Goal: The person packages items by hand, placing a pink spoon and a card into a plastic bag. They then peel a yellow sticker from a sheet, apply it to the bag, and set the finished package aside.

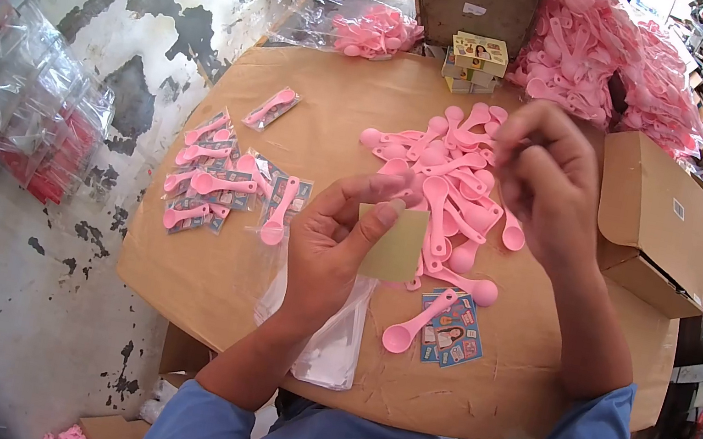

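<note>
My left hand pinches a plain yellowish-green card between thumb and fingers, above the table. My right hand is raised over the right side of a pile of pink spoons; its fingers are curled and blurred, and whether they hold anything cannot be made out. Below the card, one pink spoon lies on blue printed cards. Clear plastic bags lie partly under my left forearm. On the left, several bagged spoons with cards form a group.
An open cardboard box stands at the right edge. Large bags of pink spoons and a stack of small card packs sit at the back. Another plastic bag of pink spoons lies at the back left.
</note>
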Action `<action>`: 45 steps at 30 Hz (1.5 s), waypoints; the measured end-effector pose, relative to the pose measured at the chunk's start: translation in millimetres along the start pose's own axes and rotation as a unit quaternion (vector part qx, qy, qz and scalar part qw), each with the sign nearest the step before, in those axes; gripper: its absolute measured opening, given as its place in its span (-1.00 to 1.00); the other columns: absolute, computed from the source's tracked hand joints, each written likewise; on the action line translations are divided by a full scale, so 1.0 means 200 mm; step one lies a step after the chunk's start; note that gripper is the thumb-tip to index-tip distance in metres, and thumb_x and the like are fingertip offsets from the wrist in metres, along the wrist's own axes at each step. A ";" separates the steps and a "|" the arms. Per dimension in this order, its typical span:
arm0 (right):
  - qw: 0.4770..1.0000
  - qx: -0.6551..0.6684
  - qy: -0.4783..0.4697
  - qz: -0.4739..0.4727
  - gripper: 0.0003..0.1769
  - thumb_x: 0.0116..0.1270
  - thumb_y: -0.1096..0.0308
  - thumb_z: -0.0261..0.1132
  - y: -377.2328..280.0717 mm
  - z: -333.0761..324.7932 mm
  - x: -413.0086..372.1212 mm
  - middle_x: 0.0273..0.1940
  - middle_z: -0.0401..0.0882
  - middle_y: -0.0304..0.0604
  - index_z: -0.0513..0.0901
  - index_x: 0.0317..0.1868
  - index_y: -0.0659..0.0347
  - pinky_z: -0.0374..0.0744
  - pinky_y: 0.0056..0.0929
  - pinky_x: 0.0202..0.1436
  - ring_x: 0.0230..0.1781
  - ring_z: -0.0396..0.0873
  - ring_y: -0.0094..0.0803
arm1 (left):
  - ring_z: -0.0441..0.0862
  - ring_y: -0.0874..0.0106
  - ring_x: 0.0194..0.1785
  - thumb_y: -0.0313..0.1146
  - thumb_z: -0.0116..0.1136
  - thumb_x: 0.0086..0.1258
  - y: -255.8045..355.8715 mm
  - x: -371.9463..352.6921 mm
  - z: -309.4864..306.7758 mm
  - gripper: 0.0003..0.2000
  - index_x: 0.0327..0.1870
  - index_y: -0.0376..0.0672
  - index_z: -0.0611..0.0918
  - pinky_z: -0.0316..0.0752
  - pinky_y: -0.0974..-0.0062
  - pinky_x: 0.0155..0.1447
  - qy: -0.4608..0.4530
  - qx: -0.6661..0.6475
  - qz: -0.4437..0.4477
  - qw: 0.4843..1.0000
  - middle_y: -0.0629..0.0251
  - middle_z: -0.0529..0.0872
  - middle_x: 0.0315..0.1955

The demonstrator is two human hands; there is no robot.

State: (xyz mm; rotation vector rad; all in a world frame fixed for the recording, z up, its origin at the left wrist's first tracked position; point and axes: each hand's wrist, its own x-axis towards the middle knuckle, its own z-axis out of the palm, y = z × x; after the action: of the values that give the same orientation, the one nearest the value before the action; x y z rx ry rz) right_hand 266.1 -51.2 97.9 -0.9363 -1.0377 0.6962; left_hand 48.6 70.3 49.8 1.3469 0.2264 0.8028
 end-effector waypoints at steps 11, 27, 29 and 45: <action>0.981 -0.178 -0.057 0.042 -0.83 0.53 0.40 0.39 0.10 0.19 -0.03 -0.13 0.68 -0.34 0.71 0.02 0.31 0.56 -0.63 -0.04 -0.13 0.58 -0.70 | 0.79 0.42 0.06 -0.47 0.22 0.60 0.00 0.01 -0.05 -0.72 0.22 -0.40 0.61 0.73 0.40 0.15 0.040 -0.038 0.011 0.998 0.05 0.78 0.09; 0.949 -0.254 -0.162 -0.096 -0.84 0.40 0.66 0.27 -0.06 0.15 -0.05 -0.21 0.63 -0.24 0.77 -0.19 0.29 0.49 -0.62 -0.22 -0.23 0.52 -0.59 | 0.70 0.51 -0.04 -0.61 0.06 0.57 0.03 -0.04 -0.10 -0.86 0.05 -0.30 0.58 0.63 0.48 0.12 -0.026 -0.083 0.083 0.993 0.19 0.74 -0.11; 0.954 -0.260 -0.140 -0.061 -0.89 0.39 0.65 0.31 -0.08 0.17 -0.06 -0.19 0.62 -0.25 0.75 -0.20 0.29 0.45 -0.63 -0.30 -0.25 0.50 -0.65 | 0.73 0.49 -0.02 -0.59 0.05 0.55 0.05 -0.04 -0.09 -0.81 0.10 -0.29 0.54 0.64 0.47 0.12 -0.047 -0.149 0.055 0.986 0.17 0.73 -0.11; 0.966 -0.256 -0.046 -0.010 -0.54 0.32 0.57 0.47 0.02 0.32 -0.11 -0.18 0.58 -0.42 0.62 0.21 0.14 0.33 -0.74 -0.35 -0.35 0.39 -0.80 | 0.78 0.46 0.06 -0.70 0.24 0.49 0.15 -0.08 -0.16 -0.61 0.32 -0.39 0.61 0.68 0.47 0.18 0.001 0.021 0.094 0.995 0.15 0.82 0.06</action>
State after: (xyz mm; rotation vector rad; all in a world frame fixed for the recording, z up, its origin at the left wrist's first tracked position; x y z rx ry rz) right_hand 199.4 -48.4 99.0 -1.3439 -1.3412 0.4605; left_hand 7.5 85.1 64.9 1.4208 0.1199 0.9617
